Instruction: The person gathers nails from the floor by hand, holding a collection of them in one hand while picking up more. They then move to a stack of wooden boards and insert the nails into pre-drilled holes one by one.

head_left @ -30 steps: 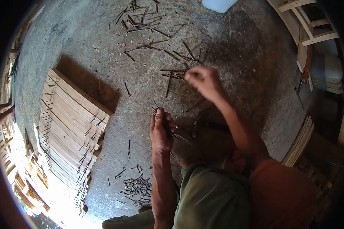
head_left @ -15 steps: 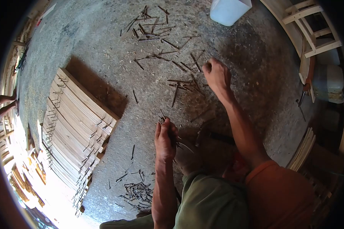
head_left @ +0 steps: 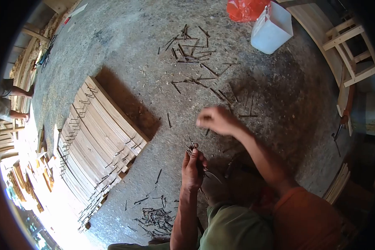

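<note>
The left hand (head_left: 193,168) kept its grip closed on a bundle of nails (head_left: 191,147), heads up for adding, while the blurred right hand (head_left: 214,121), grip unclear, hovered at one o'clock beside loose nails (head_left: 191,46) scattered on the floor (head_left: 112,50).

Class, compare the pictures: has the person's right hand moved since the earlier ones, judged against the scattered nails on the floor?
Yes. The right hand has pulled back from the scattered nails toward the left hand, which holds a bundle of nails.

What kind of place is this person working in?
Probably a rough woodworking yard or workshop: a stack of wooden slats studded with nails sits on a sawdust-strewn concrete floor, loose nails lie scattered, and a wooden chair frame stands nearby.
</note>
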